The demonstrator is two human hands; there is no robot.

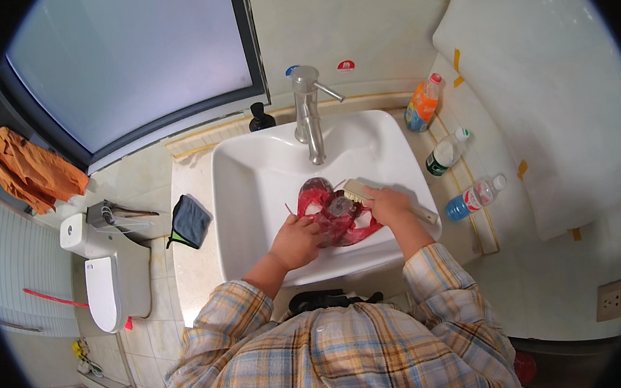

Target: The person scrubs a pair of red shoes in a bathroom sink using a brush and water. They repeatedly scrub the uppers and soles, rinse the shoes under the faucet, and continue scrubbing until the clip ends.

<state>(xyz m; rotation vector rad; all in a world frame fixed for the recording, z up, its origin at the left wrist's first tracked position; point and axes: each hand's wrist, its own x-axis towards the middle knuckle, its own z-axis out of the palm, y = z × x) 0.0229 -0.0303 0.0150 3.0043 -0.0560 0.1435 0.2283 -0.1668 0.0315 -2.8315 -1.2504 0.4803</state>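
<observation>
In the white washbasin (pixel 249 199) lies a wet, crumpled red item (pixel 335 225) with white and dark grey parts; whether it is a shoe, a bag or something else I cannot make out. My left hand (pixel 298 240) grips its left side, fingers curled over the edge. My right hand (pixel 389 206) is closed around a pale scrubbing brush (pixel 358 190), whose bristles press against the upper right of the red item. The brush's handle sticks out beyond my hand toward the basin's right rim. A metal faucet (pixel 308 114) rises behind the item.
A grey cloth (pixel 191 221) lies on the counter left of the basin, and a black bottle (pixel 261 116) stands behind. Along the right are an orange bottle (pixel 422 103), a clear bottle (pixel 447 152) and a bottle with blue liquid (pixel 475 198). A toilet (pixel 117 282) stands far left.
</observation>
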